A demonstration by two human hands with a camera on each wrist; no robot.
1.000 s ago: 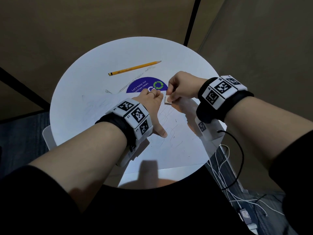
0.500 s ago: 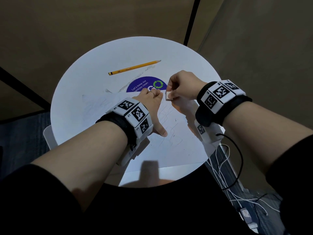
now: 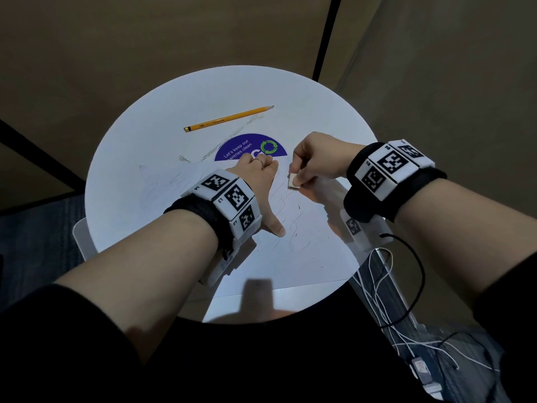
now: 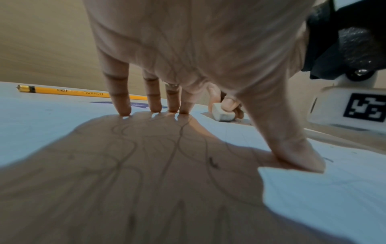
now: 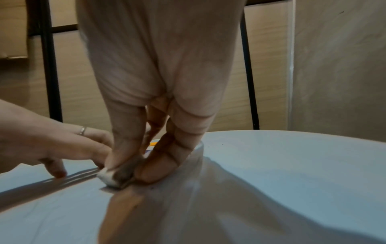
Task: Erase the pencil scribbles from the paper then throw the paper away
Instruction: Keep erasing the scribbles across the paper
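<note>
Round white table (image 3: pixel 130 181), with a sheet of paper (image 3: pixel 305 257) lying flat across its near half, reaching almost to the near edge. Pencil scribbles (image 3: pixel 290 225) looping over the middle of the sheet. Left hand (image 3: pixel 255 181) spread, fingers straight and pressed down on the paper just left of the scribbles, thumb stretched toward the near edge. Right hand (image 3: pixel 316 161) pinching a small white eraser (image 3: pixel 293 181) between thumb and fingers, its lower edge down on the paper, just right of the left hand's fingers. Yellow pencil (image 3: pixel 229 118) lying alone toward the far edge, well apart from both hands. Blue sticker (image 3: pixel 247 149) with a green recycling mark at the table's middle, partly covered by the paper's far edge.

From the left wrist only: four fingertips (image 4: pixel 123 109) and the thumb tip planted on the sheet, palm arched clear of it, grey lines running under the hand's shadow; printing on the pencil (image 4: pixel 69 92) readable there; eraser (image 4: pixel 221 113) seen as a rounded worn block. From the right wrist only: eraser (image 5: pixel 110 178) touching the sheet, with the fingers (image 5: pixel 123 140) close around it; a ring (image 5: pixel 82 130) on the left hand.

White cables (image 3: pixel 377 286) hanging past the right edge, seen from the head alone.
</note>
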